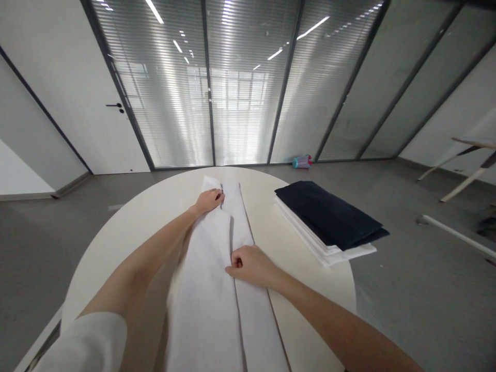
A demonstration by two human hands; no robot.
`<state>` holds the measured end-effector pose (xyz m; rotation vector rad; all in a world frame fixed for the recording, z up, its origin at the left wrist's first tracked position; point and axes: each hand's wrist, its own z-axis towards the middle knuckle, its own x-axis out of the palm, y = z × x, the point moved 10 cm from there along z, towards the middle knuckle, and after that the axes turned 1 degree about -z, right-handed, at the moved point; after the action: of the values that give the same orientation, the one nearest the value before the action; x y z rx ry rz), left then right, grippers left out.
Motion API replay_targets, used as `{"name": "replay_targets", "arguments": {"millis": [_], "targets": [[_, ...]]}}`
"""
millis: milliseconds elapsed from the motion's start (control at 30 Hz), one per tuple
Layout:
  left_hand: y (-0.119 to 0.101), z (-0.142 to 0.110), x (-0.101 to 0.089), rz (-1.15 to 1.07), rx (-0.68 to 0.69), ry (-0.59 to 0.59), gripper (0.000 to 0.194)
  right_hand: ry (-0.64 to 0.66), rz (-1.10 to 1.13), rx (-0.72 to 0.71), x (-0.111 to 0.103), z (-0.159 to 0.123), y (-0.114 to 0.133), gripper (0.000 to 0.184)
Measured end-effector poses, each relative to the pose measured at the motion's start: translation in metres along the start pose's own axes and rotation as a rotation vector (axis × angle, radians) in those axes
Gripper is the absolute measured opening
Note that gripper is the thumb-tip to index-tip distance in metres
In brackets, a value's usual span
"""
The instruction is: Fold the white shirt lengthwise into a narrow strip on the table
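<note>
A long white garment, seemingly a pair of trousers (209,289), lies lengthwise on the round table, its two long panels side by side and running off the near edge of the view. At its far end my left hand (209,200) is closed on the cloth beside the gap between the panels. Lower down, my right hand (251,264) has thumb and curled fingers pinched at the inner edge of the left panel. Its wrist crosses over the right panel. Some fingertips of both hands are hidden.
The pale round table (127,232) carries a folded dark navy cloth (329,212) on top of folded white cloths (310,240) at the right. Behind stand glass partitions with blinds (244,103). A blue and red object (302,161) is on the floor; table legs (465,181) show at right.
</note>
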<state>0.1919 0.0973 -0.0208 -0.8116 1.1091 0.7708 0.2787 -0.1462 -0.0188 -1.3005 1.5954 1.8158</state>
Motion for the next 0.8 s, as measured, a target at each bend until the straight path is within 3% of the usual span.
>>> {"name": "replay_targets", "arguments": {"millis": [133,200,233,333,400,500,667,800], "targets": [[0.005,-0.005,-0.008,0.015,0.03,-0.068,0.036,-0.119,-0.051,-0.002,-0.016,-0.002,0.004,0.021],[0.011,-0.006,-0.006,0.033,0.024,-0.068,0.042,-0.229,-0.086,-0.077,-0.027,-0.003,0.015,0.019],[0.014,-0.006,-0.002,0.044,0.017,-0.047,0.046,-0.255,-0.113,-0.133,-0.029,-0.003,0.022,0.028],[0.025,-0.005,0.013,0.07,-0.012,0.042,0.053,-0.158,-0.225,-0.264,-0.01,-0.002,0.034,0.064],[0.03,-0.003,0.019,0.072,-0.025,0.071,0.056,-0.047,-0.284,-0.283,0.007,-0.002,0.032,0.074],[0.037,0.001,0.023,0.075,-0.037,0.101,0.061,0.022,-0.317,-0.27,0.021,-0.004,0.025,0.078],[0.041,0.007,0.024,0.076,-0.033,0.152,0.06,0.04,-0.331,-0.271,0.025,-0.009,0.024,0.077],[0.039,0.014,0.019,0.082,-0.037,0.116,0.06,0.047,-0.33,-0.269,0.026,-0.01,0.024,0.077]]}}
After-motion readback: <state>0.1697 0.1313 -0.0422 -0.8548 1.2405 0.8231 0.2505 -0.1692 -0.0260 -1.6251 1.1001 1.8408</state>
